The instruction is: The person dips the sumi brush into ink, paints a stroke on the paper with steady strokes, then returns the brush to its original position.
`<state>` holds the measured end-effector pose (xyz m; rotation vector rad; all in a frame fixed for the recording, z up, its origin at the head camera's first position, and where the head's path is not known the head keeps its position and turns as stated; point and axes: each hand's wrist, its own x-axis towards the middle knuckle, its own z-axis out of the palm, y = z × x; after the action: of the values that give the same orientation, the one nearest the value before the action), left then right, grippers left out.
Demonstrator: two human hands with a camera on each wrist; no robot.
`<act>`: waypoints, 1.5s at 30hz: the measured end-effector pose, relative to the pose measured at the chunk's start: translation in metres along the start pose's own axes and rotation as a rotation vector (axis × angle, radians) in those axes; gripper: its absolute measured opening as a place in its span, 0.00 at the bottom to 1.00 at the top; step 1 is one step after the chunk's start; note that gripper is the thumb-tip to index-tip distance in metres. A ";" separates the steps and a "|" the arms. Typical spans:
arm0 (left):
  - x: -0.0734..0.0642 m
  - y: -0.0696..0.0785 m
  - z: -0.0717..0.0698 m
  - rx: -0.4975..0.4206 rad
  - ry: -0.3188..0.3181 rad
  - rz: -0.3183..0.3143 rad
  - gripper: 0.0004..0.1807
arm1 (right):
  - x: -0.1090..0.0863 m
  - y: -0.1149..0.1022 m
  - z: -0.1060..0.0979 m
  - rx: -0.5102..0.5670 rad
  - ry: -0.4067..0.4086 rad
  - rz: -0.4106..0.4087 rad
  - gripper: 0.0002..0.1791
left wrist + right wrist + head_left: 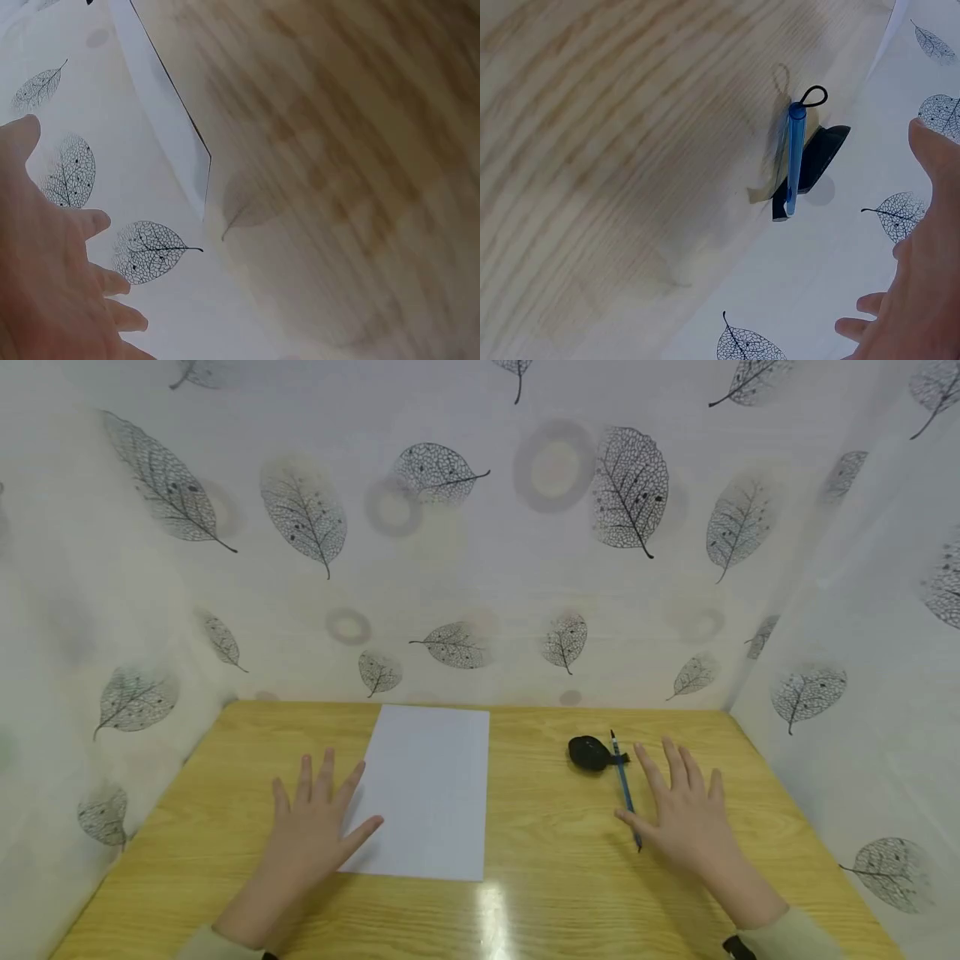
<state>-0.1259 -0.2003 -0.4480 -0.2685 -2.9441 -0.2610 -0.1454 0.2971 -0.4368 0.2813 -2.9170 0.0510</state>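
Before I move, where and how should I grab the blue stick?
Probably mid-shaft on the blue stick, pinched crosswise by your right hand coming from its right, where that hand is. It's long and thin, its far part crossing the handle of the black dish, so gripping nearer you should leave the handle alone.

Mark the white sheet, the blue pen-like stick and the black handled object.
White sheet [426,793]: head view, middle of its bare face.
Blue pen-like stick [796,152]: right wrist view, middle of the shaft.
Black handled object [588,753]: head view, on its rounded body.
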 end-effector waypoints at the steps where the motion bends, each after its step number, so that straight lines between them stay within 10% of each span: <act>1: 0.001 -0.001 0.000 0.003 0.000 0.008 0.45 | 0.001 0.001 0.000 -0.003 0.015 -0.011 0.59; 21: 0.011 -0.015 0.000 0.062 0.006 0.191 0.41 | 0.015 0.031 -0.001 -0.094 0.221 -0.259 0.45; 45: 0.014 -0.026 0.018 0.093 -0.065 0.404 0.36 | 0.031 0.052 0.015 -0.226 0.194 -0.648 0.42</act>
<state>-0.1475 -0.2198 -0.4670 -0.8561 -2.8659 -0.0591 -0.1877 0.3416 -0.4453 1.0859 -2.4736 -0.3266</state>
